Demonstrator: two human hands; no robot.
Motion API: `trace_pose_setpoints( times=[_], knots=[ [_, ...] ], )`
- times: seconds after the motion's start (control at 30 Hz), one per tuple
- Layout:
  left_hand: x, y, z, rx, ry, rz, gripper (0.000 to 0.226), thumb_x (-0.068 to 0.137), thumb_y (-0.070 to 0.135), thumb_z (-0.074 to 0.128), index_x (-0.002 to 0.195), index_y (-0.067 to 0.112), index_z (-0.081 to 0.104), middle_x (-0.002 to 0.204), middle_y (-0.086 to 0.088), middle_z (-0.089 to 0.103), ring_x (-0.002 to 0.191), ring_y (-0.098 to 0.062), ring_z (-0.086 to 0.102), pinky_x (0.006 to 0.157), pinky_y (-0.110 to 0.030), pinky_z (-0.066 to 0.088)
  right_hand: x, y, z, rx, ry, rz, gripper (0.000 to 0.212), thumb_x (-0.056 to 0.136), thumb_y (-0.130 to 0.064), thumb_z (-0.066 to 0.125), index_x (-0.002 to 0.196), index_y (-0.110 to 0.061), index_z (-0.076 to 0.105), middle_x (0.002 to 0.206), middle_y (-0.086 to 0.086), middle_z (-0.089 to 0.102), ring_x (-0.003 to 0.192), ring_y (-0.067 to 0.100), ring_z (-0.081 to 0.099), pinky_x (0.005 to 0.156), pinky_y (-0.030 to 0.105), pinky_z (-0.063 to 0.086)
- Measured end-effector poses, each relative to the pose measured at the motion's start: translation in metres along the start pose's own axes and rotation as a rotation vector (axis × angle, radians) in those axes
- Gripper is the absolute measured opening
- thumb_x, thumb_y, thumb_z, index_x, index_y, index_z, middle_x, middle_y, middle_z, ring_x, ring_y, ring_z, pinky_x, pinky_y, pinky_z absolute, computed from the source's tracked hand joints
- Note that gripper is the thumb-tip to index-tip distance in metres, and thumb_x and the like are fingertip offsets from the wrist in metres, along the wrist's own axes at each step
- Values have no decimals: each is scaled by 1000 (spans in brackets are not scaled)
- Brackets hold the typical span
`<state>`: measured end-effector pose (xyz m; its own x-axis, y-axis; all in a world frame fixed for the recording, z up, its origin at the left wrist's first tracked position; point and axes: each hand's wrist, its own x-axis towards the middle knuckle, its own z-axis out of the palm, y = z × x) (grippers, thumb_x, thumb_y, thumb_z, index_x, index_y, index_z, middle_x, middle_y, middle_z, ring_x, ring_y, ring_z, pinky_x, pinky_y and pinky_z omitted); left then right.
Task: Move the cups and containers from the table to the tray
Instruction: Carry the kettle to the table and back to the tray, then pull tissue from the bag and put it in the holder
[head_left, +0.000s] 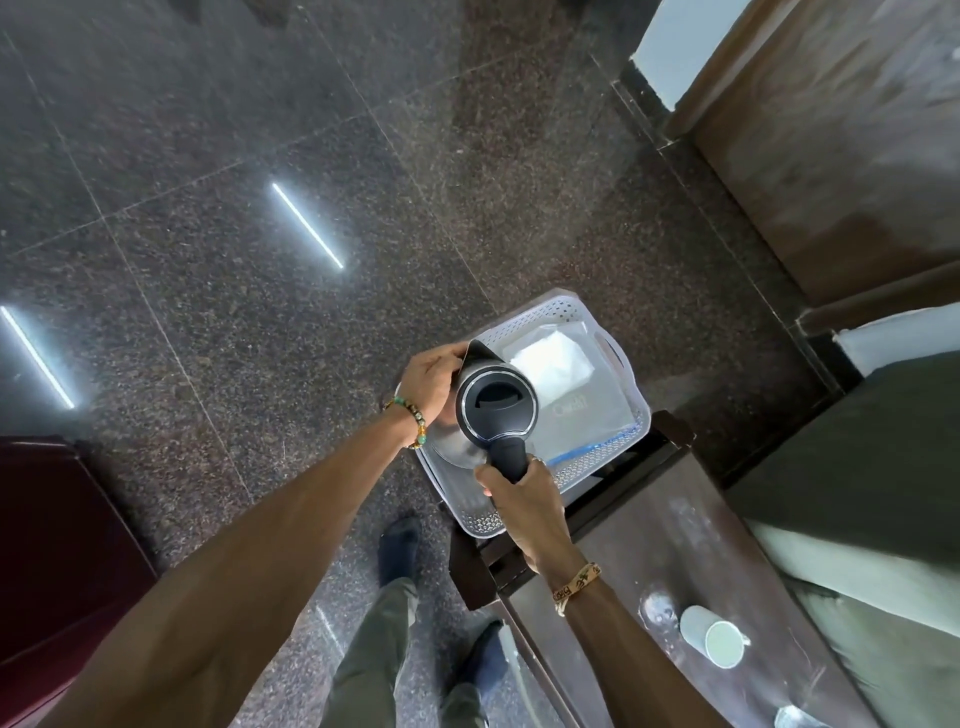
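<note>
A black and steel electric kettle (496, 408) hangs over the left part of a white perforated plastic tray (613, 345). My right hand (524, 506) grips its black handle from below. My left hand (434, 376) rests against the kettle's far side, fingers curved along its body. Inside the tray lies a clear plastic bag with a white packet (553, 358). A pale cup (714, 642) stands on the dark wooden table (623, 530) at lower right. The rim of another container (795, 718) shows at the bottom edge.
The tray sits on a dark stool or stand beside the table's end. A bed with a dark cover (883, 467) lies to the right. A maroon cabinet (47, 545) stands at the left. My feet (400, 545) are on the granite floor.
</note>
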<state>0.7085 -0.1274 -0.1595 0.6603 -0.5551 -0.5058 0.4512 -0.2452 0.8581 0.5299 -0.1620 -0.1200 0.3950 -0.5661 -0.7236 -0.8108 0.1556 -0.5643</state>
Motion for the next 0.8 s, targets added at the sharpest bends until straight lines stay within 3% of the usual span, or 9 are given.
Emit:
trace_pose_setpoints(
  times=[0.07,0.17,0.33,0.43,0.5,0.63,0.7,0.8],
  knots=[
    [-3,0,1,-28,30,2,33,92,-2,47,100,14,74,92,-6,76,86,-18,71,77,-24,57,2,1,-1,-6,-16,4,32,69,-46,68,81,-18,58,63,-4,52,43,4,44,40,18,37],
    [-8,-2,1,-32,93,6,28,93,-1,50,101,14,72,89,-6,74,78,-11,71,74,-23,57,2,1,-2,-53,-1,13,36,68,-51,66,85,-20,60,67,-7,56,52,9,50,44,21,40],
    [-15,-5,0,79,162,-5,21,93,10,57,106,9,73,101,-14,73,97,-29,69,89,-40,55,-4,1,-8,-97,-21,-4,34,71,-50,67,92,-24,60,78,-5,61,63,11,55,49,22,41],
    [-23,-1,2,134,170,-8,21,93,17,58,106,12,73,100,-10,74,100,-28,69,90,-41,55,-10,-2,-17,-160,-27,-33,37,72,-54,67,91,-23,59,83,-4,64,72,13,59,59,27,48],
    [-28,3,4,187,209,7,20,94,22,58,104,15,74,97,-6,74,100,-27,68,87,-38,55,-15,-6,-24,-209,-7,-84,49,69,-67,65,91,-24,60,88,-6,64,78,12,61,66,29,51],
    [-40,22,13,354,240,155,25,90,37,56,104,22,71,98,-2,70,93,-22,66,80,-31,50,-30,-5,-47,-307,275,-240,78,70,-84,49,112,-19,62,110,1,66,104,23,62,81,35,49],
    [-45,38,24,465,179,310,23,89,40,51,98,26,67,99,3,67,91,-21,63,81,-34,50,-38,1,-63,-358,378,-274,85,73,-85,44,126,-20,56,129,5,61,118,27,55,98,43,44],
    [-52,60,49,695,77,511,44,88,43,47,109,9,67,116,-12,66,112,-31,59,98,-46,46,-50,5,-91,-422,506,-321,83,81,-80,44,135,-18,51,137,6,56,125,29,51,106,46,37]
  ],
)
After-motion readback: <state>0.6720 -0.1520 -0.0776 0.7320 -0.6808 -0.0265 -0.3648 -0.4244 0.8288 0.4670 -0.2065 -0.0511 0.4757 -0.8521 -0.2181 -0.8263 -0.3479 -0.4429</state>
